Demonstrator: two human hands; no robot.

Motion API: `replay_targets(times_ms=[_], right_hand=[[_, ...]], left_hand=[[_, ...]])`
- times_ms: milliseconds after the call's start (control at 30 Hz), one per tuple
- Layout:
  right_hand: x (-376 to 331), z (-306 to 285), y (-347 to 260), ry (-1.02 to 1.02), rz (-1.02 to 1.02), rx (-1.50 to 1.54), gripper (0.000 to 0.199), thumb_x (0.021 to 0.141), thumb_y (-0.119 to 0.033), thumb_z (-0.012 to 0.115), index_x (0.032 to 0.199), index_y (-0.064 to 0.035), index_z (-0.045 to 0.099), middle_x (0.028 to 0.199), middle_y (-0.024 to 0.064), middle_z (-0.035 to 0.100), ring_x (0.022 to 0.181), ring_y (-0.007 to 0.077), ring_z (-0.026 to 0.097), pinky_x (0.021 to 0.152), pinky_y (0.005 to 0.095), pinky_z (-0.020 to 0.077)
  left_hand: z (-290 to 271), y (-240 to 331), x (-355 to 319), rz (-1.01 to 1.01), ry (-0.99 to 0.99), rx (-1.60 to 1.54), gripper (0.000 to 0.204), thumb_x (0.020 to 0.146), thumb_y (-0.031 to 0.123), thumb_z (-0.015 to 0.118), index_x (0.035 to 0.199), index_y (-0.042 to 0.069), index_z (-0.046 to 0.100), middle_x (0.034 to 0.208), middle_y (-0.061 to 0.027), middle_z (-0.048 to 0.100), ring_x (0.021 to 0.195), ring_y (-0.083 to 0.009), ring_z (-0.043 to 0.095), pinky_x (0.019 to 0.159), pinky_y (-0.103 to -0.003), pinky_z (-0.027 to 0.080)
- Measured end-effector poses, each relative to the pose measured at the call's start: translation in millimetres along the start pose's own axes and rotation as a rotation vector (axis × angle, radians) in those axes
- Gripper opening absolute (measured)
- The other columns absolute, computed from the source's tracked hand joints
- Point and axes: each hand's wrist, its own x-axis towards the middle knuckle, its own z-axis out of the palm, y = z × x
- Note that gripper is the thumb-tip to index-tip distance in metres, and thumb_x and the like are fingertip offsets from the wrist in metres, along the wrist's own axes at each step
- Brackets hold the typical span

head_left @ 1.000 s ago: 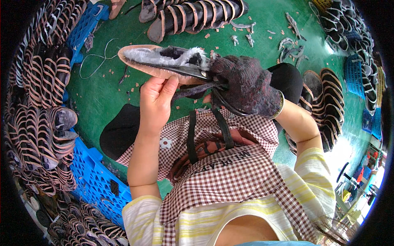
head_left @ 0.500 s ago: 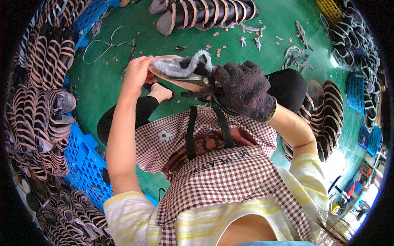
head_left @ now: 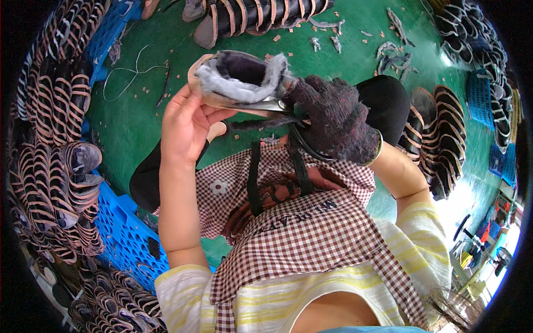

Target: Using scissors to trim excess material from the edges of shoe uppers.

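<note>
A shoe (head_left: 219, 91) with fluffy grey lining around its dark opening is raised in front of me, its pale sole edge toward my left. My bare left hand (head_left: 186, 122) is closed on that end, thumb and fingers gripping the sole edge. On my right hand (head_left: 336, 119) is a dark knitted glove; it is closed around black-handled scissors (head_left: 273, 105). Their metal blade lies along the near side of the shoe, close below the fleece. The gloved fingers hide the scissors' pivot end. Below the blade a dark narrow strip (head_left: 261, 123) shows, which I cannot make out clearly.
Nested rows of shoes (head_left: 261, 19) lie ahead on the green floor (head_left: 139, 119), and another stack (head_left: 447, 139) is by my right knee. Many more are piled at left beside a blue plastic pallet (head_left: 125, 233). Grey fleece scraps (head_left: 397, 61) are scattered ahead right. Blue baskets (head_left: 480, 102) stand at right.
The shoe has tilted so its opening now faces me more, and its left end is slightly nearer me. My left hand has shifted down to beneath the edge. The scissors remain in my right hand.
</note>
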Motion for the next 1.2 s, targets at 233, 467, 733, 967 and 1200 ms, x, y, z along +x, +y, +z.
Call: replay_targets(times_ms=[233,467,733,967,1200], right_hand=[[0,-1,5,-0.008,0.009,-0.020,0.057,0.055,-0.040,0.076,0.099,-0.0089,0.058,0.078,0.0122,0.059,0.067,0.0345,0.057,0.056,0.0416,0.0442],[10,-1,9,-0.180,0.073,0.115,0.053,0.062,-0.040,0.074,0.099,-0.0049,0.056,0.080,0.0108,0.060,0.066,0.0307,0.059,0.054,0.0384,0.0454],[8,81,23,0.387,0.155,1.014,0.032,0.083,-0.024,0.056,0.105,-0.0012,0.052,0.093,0.0086,0.058,0.080,0.0154,0.055,0.072,0.0286,0.0461],[18,71,8,0.411,0.074,0.972,0.026,0.075,-0.008,0.051,0.100,-0.0021,0.058,0.107,0.0179,0.055,0.100,0.0336,0.053,0.088,0.0402,0.0412],[9,83,31,0.343,0.191,0.994,0.029,0.083,-0.010,0.049,0.109,-0.0011,0.055,0.108,0.0132,0.057,0.094,0.0212,0.057,0.082,0.0300,0.0459]], left_hand=[[7,0,-4,0.050,0.043,0.231,0.023,0.090,0.009,0.043,0.107,-0.004,0.051,0.103,-0.0137,0.059,0.091,-0.0242,0.061,0.083,-0.040,0.050],[16,-12,-5,0.174,0.090,0.328,0.020,0.089,0.009,0.047,0.104,-0.003,0.055,0.097,-0.0077,0.061,0.083,-0.0147,0.060,0.070,-0.028,0.050],[2,-85,-24,0.219,0.066,0.513,0.009,0.085,0.011,0.055,0.087,0.003,0.058,0.082,0.0047,0.053,0.071,-0.0044,0.046,0.067,-0.020,0.038],[-41,-58,-12,-0.029,0.364,0.145,0.020,0.090,0.022,0.050,0.096,0.003,0.049,0.094,-0.0080,0.060,0.080,-0.0185,0.061,0.070,-0.035,0.052],[-26,-49,0,0.060,0.406,-0.026,0.013,0.091,0.018,0.046,0.092,0.006,0.047,0.089,-0.0048,0.057,0.079,-0.0147,0.058,0.068,-0.030,0.050]])
